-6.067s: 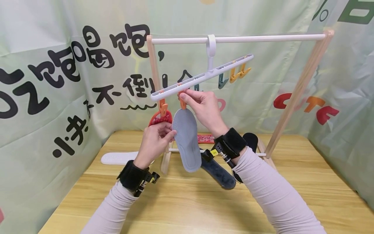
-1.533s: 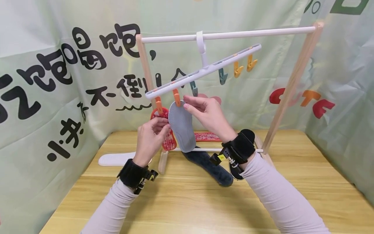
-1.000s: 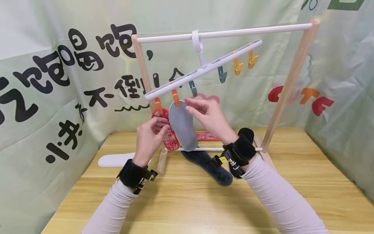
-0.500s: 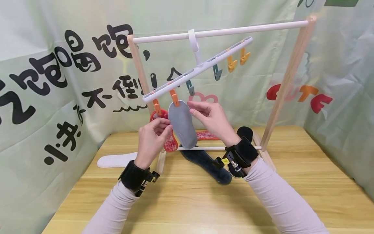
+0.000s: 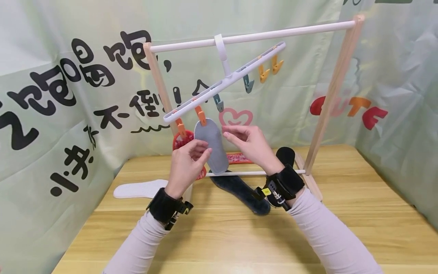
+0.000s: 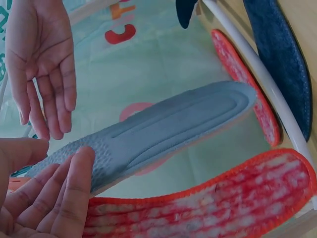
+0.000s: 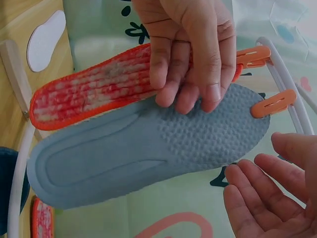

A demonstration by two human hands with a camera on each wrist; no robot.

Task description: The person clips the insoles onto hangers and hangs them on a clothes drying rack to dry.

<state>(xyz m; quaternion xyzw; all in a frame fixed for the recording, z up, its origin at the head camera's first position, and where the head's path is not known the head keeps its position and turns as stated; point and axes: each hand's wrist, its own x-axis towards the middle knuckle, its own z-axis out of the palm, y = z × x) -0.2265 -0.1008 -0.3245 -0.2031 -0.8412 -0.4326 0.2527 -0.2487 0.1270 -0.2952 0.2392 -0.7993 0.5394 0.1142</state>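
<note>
A grey insole (image 5: 213,146) hangs from an orange clip (image 5: 200,116) on the tilted white hanger (image 5: 227,80). My left hand (image 5: 187,161) is at its left edge, fingers loosely bent and thumb apart from them, overlapping the insole in the head view. To the right of the insole, my right hand (image 5: 252,146) is held up with relaxed fingers and nothing in them; the right wrist view shows its fingertips close to the insole's edge. Behind my left hand hangs a red patterned insole (image 7: 94,91), held by another orange clip (image 5: 181,128).
Two teal clips and two yellow clips (image 5: 263,73) dangle unused along the hanger. It hooks over the white rod (image 5: 291,33) of a wooden stand (image 5: 337,91). On the table (image 5: 219,243) lie a white insole (image 5: 140,189), a dark blue one (image 5: 244,194), a black one (image 5: 285,155) and a red one (image 5: 238,158).
Earlier my right hand pinched the orange clip and my left held the grey insole. Both have let go; the insole hangs. Lately my left hand shifted right, my right slightly right and down.
</note>
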